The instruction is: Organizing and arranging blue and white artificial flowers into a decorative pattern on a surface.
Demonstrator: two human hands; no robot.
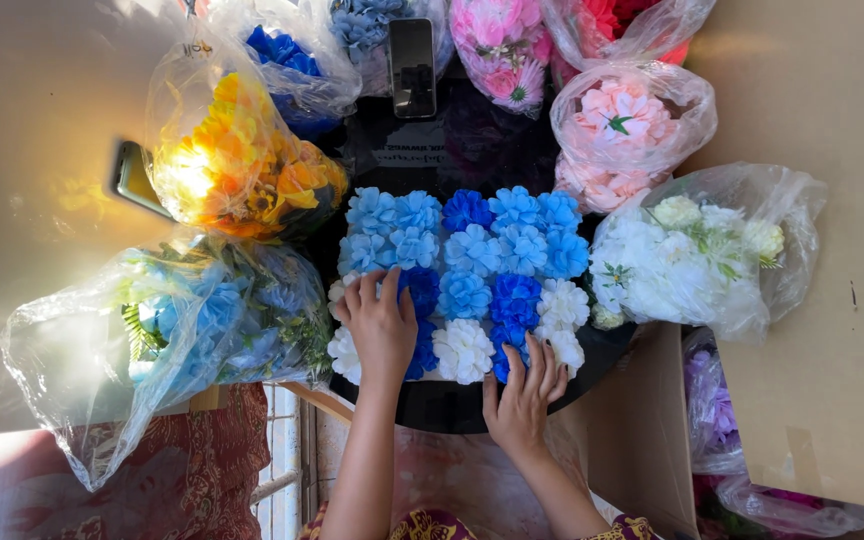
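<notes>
1. Blue and white fabric flowers (472, 270) fill the black round table (452, 405) just beyond our hands.
2. Our left hand (382, 325) lies flat, fingers spread, pressing the flowers at the block's near left corner.
3. Our right hand (524, 392) rests open at the near right edge, fingertips touching a dark blue flower (512, 345).
4. Clear bags of flowers (177, 325) ring both hands.

Flower bags (237, 150) crowding black table (452, 405)

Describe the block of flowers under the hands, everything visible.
The flower block is a tight rectangular patch of artificial-looking blooms lying on a black round board: light blue along the top, dark blue mixed through the middle, white at the lower edge. The left hand presses its left side; the right hand touches its bottom edge.
</notes>
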